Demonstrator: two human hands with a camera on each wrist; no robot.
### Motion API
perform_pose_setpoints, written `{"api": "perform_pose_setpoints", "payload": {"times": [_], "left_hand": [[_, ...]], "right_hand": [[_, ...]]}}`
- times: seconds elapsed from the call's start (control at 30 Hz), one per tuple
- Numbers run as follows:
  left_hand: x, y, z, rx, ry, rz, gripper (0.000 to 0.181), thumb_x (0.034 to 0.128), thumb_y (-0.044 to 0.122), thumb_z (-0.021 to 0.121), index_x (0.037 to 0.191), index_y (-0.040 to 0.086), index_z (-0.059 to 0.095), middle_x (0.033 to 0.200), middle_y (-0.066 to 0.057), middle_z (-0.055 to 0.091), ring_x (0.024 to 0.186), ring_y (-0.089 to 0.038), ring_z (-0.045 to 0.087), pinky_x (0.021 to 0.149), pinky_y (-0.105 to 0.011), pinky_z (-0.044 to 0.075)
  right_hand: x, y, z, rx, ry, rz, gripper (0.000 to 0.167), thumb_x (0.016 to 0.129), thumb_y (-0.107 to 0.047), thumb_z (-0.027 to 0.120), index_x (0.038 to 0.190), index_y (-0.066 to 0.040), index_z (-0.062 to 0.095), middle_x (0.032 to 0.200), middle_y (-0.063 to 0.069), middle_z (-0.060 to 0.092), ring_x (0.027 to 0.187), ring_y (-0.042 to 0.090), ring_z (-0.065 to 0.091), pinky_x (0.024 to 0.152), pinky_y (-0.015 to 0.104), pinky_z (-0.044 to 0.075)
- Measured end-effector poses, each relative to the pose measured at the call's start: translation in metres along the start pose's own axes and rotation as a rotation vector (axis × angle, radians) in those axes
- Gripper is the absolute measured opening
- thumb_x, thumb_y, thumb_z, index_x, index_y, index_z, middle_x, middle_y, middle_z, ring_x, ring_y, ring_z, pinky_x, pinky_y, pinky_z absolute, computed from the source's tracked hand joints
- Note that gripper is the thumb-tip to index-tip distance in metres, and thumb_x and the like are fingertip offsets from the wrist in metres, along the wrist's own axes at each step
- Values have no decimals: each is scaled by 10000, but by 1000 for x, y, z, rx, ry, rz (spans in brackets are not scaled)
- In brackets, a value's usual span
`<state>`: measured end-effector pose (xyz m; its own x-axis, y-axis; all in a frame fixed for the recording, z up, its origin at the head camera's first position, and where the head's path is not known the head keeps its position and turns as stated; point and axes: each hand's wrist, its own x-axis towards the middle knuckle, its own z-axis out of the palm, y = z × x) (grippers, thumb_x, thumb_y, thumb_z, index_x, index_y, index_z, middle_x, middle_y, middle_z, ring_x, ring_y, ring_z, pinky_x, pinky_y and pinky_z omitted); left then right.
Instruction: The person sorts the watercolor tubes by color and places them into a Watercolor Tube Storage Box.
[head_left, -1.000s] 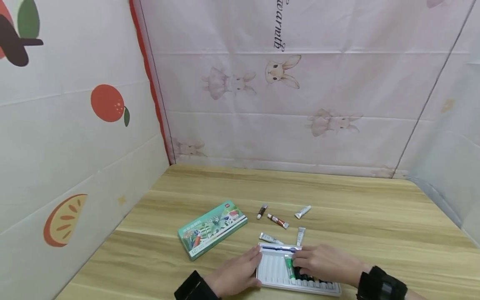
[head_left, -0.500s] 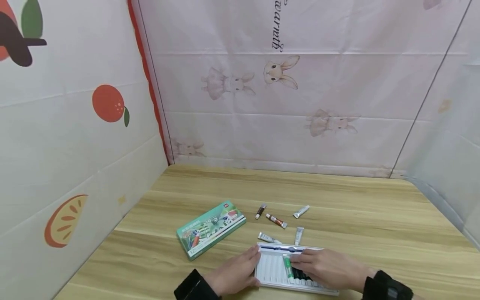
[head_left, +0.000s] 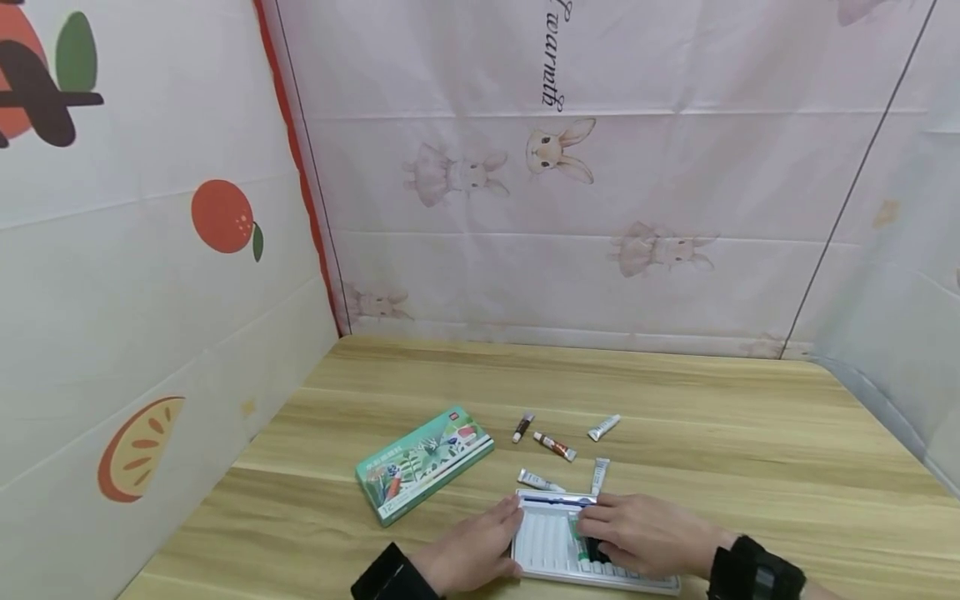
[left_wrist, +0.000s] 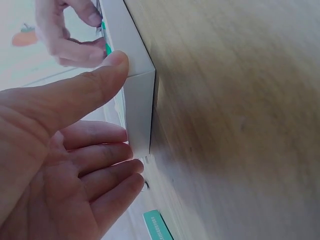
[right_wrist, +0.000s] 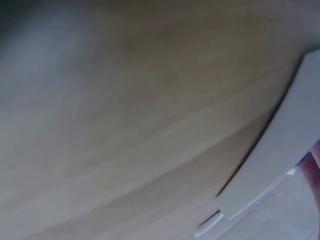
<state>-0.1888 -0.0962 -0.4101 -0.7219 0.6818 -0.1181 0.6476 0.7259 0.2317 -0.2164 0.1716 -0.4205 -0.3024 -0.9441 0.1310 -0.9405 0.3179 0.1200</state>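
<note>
A white tray (head_left: 542, 537) of paint tubes lies at the table's front, with a blue brush-like stick (head_left: 555, 502) along its back edge. Thumb and fingertips of my left hand (head_left: 480, 543) touch the corners of the tray's left end; the fingers are only slightly bent in the left wrist view. My right hand (head_left: 645, 533) reaches over the tray and pinches a green paint tube (head_left: 582, 552) in its slot. Beside that tube are dark tubes (head_left: 598, 552), partly hidden under this hand. The right wrist view shows mostly table and the tray's side wall (right_wrist: 280, 150).
A turquoise paint box (head_left: 425, 463) lies left of the tray. Loose beyond the tray are a dark tube (head_left: 522, 428), a red-brown tube (head_left: 555, 446) and white-labelled tubes (head_left: 603, 427), two of them near its back edge. Printed cloth walls (head_left: 480, 275) surround the table.
My right hand's fingers have flattened over the dark tubes, then bent again and shifted onto the green tube's upper end. The left hand stays at the tray's end. The head view shifted slightly.
</note>
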Motion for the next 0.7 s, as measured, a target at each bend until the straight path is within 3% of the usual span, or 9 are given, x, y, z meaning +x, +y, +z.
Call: {"api": "perform_pose_setpoints", "payload": {"times": [0.13, 0.23, 0.47, 0.7], "left_hand": [[-2, 0, 0, 2, 1, 9, 615, 865, 324, 621, 1330, -30, 433, 1406, -156, 363, 1292, -192, 321, 1007, -268, 325], [-3, -1, 0, 0, 6, 14, 612, 863, 320, 625, 1325, -34, 437, 1401, -161, 369, 1288, -193, 328, 1003, -268, 330], [-3, -1, 1, -16, 3, -2, 625, 856, 318, 633, 1334, -28, 427, 1404, -162, 363, 1286, -199, 332, 1005, -279, 331], [-1, 0, 0, 10, 11, 13, 617, 856, 321, 634, 1327, -27, 439, 1396, -156, 376, 1279, -197, 344, 1003, -275, 333]], "right_hand": [[1, -1, 2, -43, 22, -5, 360, 876, -169, 619, 1230, -197, 560, 1111, -70, 562, 957, 59, 517, 758, 190, 472], [6, -1, 2, -42, 42, -3, 350, 820, -120, 681, 1155, -195, 617, 1078, -76, 581, 940, 55, 529, 744, 156, 463], [24, 0, -6, 74, 7, 46, 157, 786, -124, 716, 922, -194, 684, 903, -134, 571, 811, -11, 508, 663, 83, 423], [23, 5, -10, 171, 25, 35, 137, 781, -87, 713, 895, -163, 714, 895, -114, 591, 832, -19, 538, 696, 71, 424]]}}
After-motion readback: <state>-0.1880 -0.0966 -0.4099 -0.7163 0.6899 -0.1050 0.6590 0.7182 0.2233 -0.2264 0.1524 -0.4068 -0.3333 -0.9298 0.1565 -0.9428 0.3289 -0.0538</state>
